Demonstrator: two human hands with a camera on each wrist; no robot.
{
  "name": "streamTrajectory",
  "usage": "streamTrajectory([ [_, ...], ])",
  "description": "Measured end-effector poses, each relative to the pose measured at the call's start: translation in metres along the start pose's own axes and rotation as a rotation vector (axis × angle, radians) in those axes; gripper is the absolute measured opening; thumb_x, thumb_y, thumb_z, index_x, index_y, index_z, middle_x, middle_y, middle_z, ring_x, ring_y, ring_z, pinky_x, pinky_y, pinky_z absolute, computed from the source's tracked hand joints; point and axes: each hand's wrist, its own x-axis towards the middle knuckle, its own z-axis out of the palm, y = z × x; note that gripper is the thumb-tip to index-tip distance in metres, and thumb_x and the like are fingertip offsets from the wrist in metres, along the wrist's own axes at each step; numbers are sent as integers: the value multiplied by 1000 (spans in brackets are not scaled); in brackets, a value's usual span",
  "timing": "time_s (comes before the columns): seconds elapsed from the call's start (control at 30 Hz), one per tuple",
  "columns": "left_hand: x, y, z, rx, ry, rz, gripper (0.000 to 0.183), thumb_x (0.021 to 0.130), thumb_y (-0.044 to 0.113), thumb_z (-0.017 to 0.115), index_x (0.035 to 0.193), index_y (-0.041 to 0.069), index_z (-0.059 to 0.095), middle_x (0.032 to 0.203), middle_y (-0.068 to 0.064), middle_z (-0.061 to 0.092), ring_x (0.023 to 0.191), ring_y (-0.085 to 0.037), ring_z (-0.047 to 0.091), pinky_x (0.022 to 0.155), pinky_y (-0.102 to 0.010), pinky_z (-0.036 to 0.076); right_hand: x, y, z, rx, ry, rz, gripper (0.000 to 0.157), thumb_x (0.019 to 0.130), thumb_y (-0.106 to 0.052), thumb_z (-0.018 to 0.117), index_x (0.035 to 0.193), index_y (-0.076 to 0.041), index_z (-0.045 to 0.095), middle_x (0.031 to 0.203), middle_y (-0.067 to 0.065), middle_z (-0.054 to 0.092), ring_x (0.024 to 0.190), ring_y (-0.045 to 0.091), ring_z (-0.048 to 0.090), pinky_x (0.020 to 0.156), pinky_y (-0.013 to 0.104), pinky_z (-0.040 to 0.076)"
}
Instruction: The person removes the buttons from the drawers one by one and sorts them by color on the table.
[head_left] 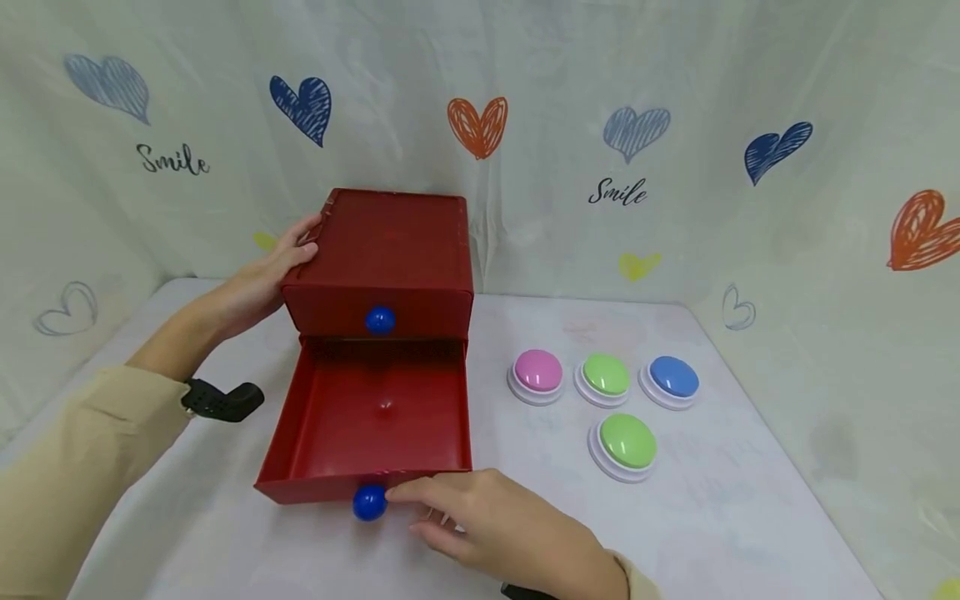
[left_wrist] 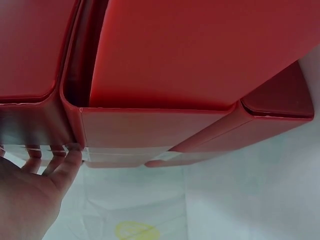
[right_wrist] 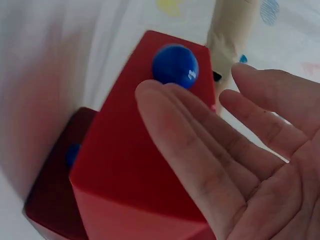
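Observation:
A red two-drawer box stands on the table. Its upper drawer, with a blue knob, is closed; the lower drawer is pulled far out, its red floor showing. My left hand rests against the box's upper left side, thumb near the top edge; in the left wrist view its fingers press on the taped side. My right hand is at the lower drawer's front, extended fingertips right at the side of its round blue knob. In the right wrist view the fingers lie straight, the thumb apart from the knob.
Several dome push buttons stand right of the box: a pink button, a blue button, a green button and a nearer green button. A pale curtain with printed hearts hangs behind the white table.

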Motion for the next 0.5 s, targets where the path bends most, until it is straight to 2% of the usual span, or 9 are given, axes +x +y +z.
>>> streamTrajectory([
  [0.1,0,0,1,2,1,4,61,100,39,29,148,34,-8,156,1,-10,142,-32,-3,110,-63,2,4,-1,8,-62,-36,13,38,94,-28,54,132,-24,50,121,-11,62,101,-1,60,84,11,47],
  [0.2,0,1,1,3,1,7,61,100,39,29,148,34,-8,156,0,-9,142,-33,-3,110,-63,2,8,0,15,-120,-22,19,40,94,-29,54,133,-24,48,118,-11,62,100,-1,59,85,13,48],
  [0.3,-1,0,1,4,-1,1,61,99,39,29,148,34,-8,156,1,-11,142,-33,-4,110,-63,1,11,0,21,-120,-12,31,42,94,-29,54,134,-25,45,117,-12,62,99,-2,59,85,13,48],
  [0.5,-1,0,1,17,0,-4,62,99,40,29,148,34,-9,156,1,-12,142,-34,-4,109,-64,2,16,2,29,-106,9,-2,43,95,-27,54,136,-24,42,120,-13,59,102,-3,56,88,12,46],
])
